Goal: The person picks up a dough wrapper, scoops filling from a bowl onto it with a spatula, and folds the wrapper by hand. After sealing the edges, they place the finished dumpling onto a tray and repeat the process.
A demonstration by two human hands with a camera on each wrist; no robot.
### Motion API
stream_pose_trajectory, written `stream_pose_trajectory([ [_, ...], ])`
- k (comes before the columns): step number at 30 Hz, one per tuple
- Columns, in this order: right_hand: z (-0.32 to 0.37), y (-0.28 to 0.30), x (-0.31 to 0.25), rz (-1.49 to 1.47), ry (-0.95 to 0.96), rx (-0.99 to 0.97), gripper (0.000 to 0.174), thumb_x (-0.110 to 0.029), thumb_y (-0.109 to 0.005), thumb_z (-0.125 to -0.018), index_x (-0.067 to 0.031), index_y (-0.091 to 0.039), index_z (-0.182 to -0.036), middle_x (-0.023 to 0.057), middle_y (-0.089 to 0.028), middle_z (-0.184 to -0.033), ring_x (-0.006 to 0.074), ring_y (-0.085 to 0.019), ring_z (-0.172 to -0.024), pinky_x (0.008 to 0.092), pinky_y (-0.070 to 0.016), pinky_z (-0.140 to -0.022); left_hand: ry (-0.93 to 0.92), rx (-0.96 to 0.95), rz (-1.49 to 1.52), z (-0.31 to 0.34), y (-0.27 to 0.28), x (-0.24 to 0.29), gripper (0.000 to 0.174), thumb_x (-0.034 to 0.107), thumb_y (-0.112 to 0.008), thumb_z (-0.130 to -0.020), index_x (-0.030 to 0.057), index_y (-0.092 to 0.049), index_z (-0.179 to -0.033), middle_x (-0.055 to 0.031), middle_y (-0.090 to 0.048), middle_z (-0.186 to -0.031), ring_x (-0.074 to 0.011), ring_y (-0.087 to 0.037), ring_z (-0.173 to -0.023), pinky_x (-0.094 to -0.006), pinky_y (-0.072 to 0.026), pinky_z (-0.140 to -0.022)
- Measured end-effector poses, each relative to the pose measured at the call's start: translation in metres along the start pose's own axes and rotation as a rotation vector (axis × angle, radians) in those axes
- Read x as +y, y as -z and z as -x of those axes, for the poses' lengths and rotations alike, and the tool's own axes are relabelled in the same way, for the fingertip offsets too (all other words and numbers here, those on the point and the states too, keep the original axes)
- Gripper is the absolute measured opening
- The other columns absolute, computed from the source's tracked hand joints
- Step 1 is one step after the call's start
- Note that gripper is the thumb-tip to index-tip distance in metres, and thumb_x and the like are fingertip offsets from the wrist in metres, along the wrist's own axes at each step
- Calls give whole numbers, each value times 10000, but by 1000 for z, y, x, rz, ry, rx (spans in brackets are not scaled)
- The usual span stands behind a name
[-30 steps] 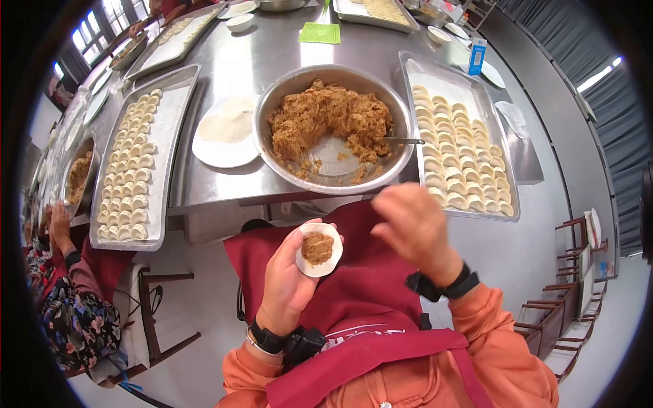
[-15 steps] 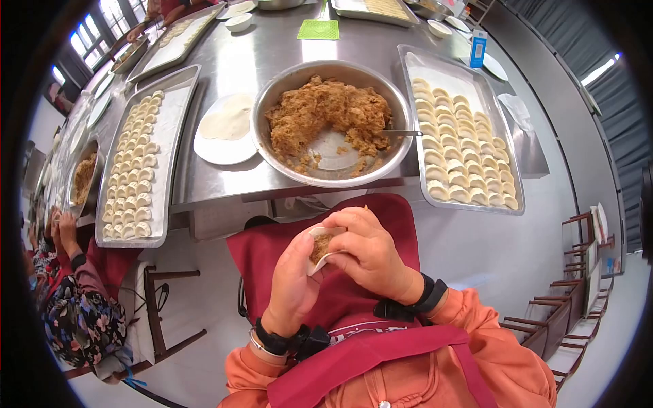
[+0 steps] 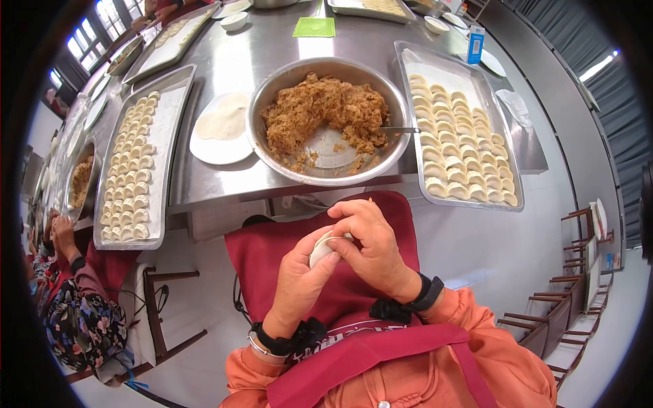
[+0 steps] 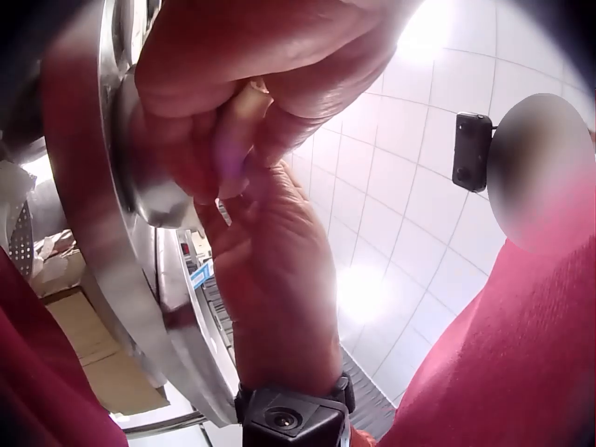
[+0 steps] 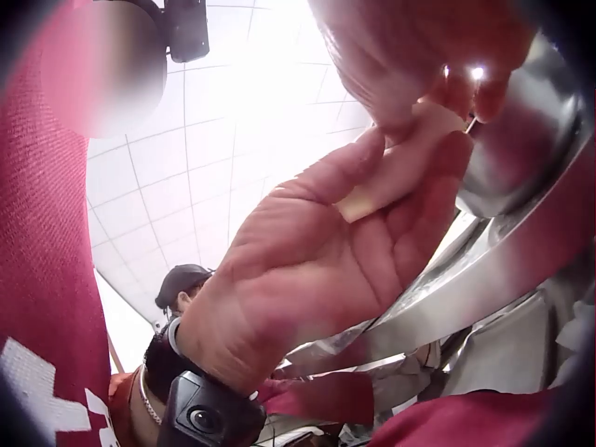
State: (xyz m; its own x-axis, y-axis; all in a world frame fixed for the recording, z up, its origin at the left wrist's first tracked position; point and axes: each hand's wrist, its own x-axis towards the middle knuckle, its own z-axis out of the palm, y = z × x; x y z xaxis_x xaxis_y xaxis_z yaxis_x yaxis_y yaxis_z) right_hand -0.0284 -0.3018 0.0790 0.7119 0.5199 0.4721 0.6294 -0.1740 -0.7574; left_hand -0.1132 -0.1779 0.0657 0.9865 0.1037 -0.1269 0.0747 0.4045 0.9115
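Note:
Over the lap, both hands are at work on a dumpling (image 3: 322,254) whose pale wrapper is folded over. My left hand (image 3: 299,275) holds it between thumb and fingers. From the right, my right hand (image 3: 373,248) pinches its upper edge. The filling inside is hidden by the wrapper and the fingers. In the right wrist view the dumpling (image 5: 374,191) appears as a pale fold between the fingers of my left hand (image 5: 298,256). Beyond the hands, a steel bowl (image 3: 253,146) contains brown filling (image 3: 320,109) with a metal-handled utensil (image 3: 401,130) in it.
A tray (image 3: 178,102) of dumplings stands left of the bowl, another tray (image 3: 422,58) right of it. Round wrappers (image 3: 223,122) lie on a white plate (image 3: 221,155). A green mat (image 3: 315,27) and blue carton (image 3: 475,45) are farther back. Another person's hands (image 3: 64,234) show at left.
My right hand came down from near the bowl to my left hand. The flat wrapper with exposed filling has been folded over, and the filling is now covered.

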Motion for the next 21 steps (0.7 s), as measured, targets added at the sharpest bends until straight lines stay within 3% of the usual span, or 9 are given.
stream_pose_trajectory([
  [7,-4,1,-5,-86,-52,-3,163,-21,-678,-671,-41,-569,-790,117,-582,-1018,301,-544,-922,377,-457,-767,-66,16,-9,-1,-3,3,412,44,-555,-865,-5,-460,-1263,-76,-557,-1154,-126,-530,-1033,-250,-422,-895],
  [10,-5,3,0,-75,23,-63,174,-19,-681,-665,-44,-574,-801,115,-578,-1024,305,-540,-942,379,-455,-787,-70,55,-93,-1,0,1,431,55,-583,-854,-8,-453,-1260,-63,-571,-1115,-113,-541,-996,-249,-449,-862],
  [15,-6,2,0,-12,142,-89,200,-37,-696,-653,-47,-581,-817,109,-577,-1023,305,-535,-960,376,-454,-802,-147,15,-642,-5,5,4,375,43,-603,-838,8,-510,-1199,-58,-611,-1024,-90,-560,-900,-224,-464,-782],
  [19,-6,1,-3,17,131,-68,272,-58,-715,-644,-47,-587,-884,112,-578,-1022,308,-537,-958,376,-454,-805,-157,66,-552,-4,-1,7,335,29,-600,-834,2,-533,-1161,-60,-623,-991,-93,-570,-886,-227,-463,-783],
  [21,-3,2,-3,-17,11,9,343,-96,-729,-650,-42,-580,-954,113,-579,-1015,306,-541,-931,371,-457,-793,-132,146,-402,-3,-5,10,347,16,-597,-834,7,-524,-1173,-62,-616,-1023,-98,-566,-913,-230,-460,-797],
])
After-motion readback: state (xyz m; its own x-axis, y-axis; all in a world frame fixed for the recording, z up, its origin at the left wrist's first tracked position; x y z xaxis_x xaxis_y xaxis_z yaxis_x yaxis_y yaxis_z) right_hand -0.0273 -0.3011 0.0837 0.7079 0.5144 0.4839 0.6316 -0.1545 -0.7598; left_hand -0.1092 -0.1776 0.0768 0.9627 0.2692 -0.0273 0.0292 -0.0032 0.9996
